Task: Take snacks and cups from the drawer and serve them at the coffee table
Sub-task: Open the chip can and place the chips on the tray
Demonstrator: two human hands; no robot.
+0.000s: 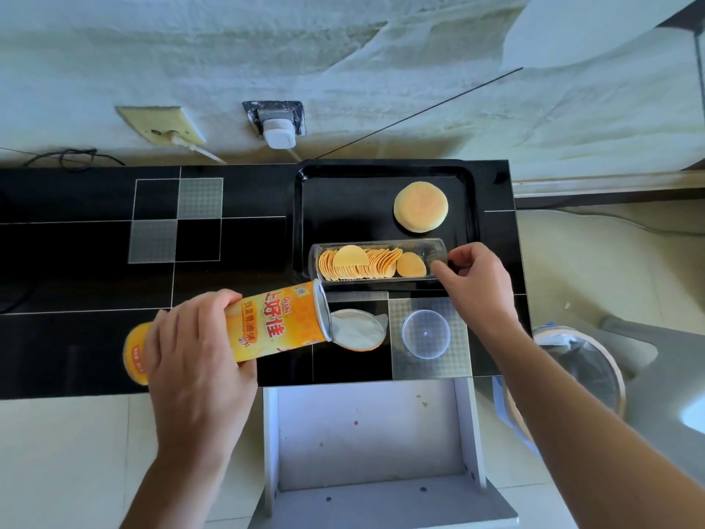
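My left hand grips a yellow-orange chip can, held on its side with the open mouth pointing right, toward the tray. A clear plastic chip sleeve full of chips lies along the near edge of a black tray. My right hand pinches the sleeve's right end. A round bun sits on the tray behind it. The can's peeled foil seal and its clear plastic lid lie on the black cabinet top. A white drawer stands open below, with nothing in it but crumbs.
The wall behind carries a socket plate and a plugged-in white charger with cables. A round bin with a liner stands on the floor at the right. A grey seat edge is at the far right.
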